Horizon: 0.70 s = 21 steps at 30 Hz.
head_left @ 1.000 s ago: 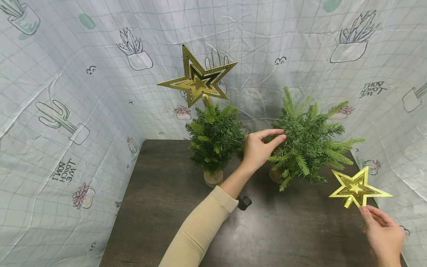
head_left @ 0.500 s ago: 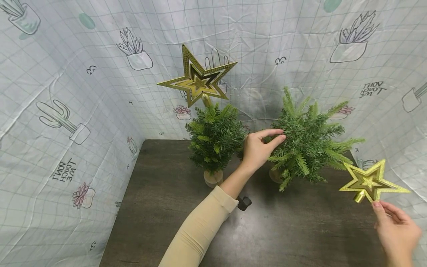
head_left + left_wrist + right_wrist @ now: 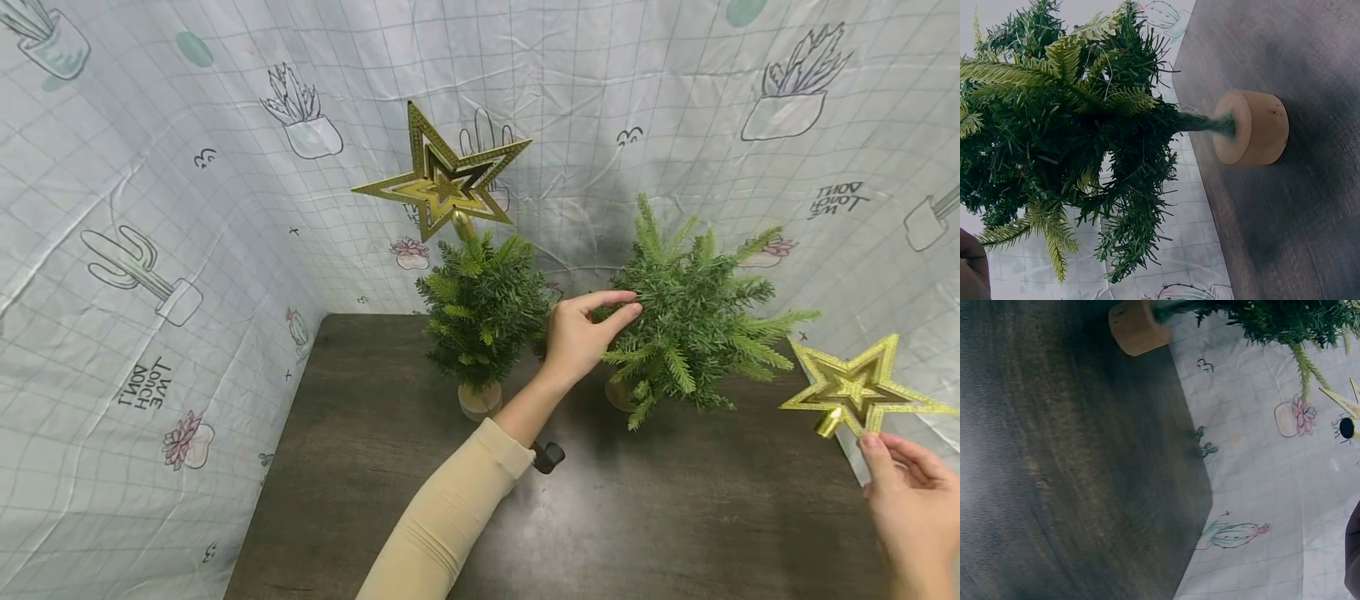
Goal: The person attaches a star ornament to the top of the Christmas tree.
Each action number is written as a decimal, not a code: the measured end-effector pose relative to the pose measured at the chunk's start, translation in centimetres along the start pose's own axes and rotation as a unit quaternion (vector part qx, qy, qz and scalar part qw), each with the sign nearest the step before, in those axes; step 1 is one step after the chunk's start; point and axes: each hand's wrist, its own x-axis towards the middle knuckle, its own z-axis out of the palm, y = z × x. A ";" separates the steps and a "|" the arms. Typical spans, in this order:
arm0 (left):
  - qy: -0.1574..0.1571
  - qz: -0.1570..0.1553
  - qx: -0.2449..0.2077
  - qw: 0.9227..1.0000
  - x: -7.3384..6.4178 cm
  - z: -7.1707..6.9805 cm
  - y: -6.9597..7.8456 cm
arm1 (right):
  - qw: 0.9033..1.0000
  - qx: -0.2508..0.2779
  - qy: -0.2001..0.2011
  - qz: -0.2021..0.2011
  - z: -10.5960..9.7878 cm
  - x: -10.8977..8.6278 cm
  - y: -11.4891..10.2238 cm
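My right hand [image 3: 917, 508] pinches the lowest point of a gold star tree topper [image 3: 853, 385] between thumb and fingers, at the far right. The star's short hollow socket [image 3: 1347, 429] shows at the edge of the right wrist view. My left hand [image 3: 581, 337] reaches across to the left side of the right small artificial Christmas tree [image 3: 690, 312], thumb and forefinger pinching at its branches. Wisps of green wrap the trunk above its round wooden base [image 3: 1260, 128]. On the left Christmas tree [image 3: 487, 312] stands another gold star topper [image 3: 447, 185], tilted leftward.
Both trees stand at the back of a dark wooden table [image 3: 360, 492]. White sheeting [image 3: 585, 108] printed with potted plants hangs close behind and along both sides. A dark strap piece [image 3: 550, 457] shows beside the left sleeve [image 3: 450, 508].
My right hand has moved right and a little up, carrying the gold star away from the right tree. My left hand keeps its place at the branches.
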 end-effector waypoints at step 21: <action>0.007 -0.017 -0.009 1.000 -0.2 0.2 0.0 | 0.997 0.017 -0.008 -0.078 1.7 0.0 -3.1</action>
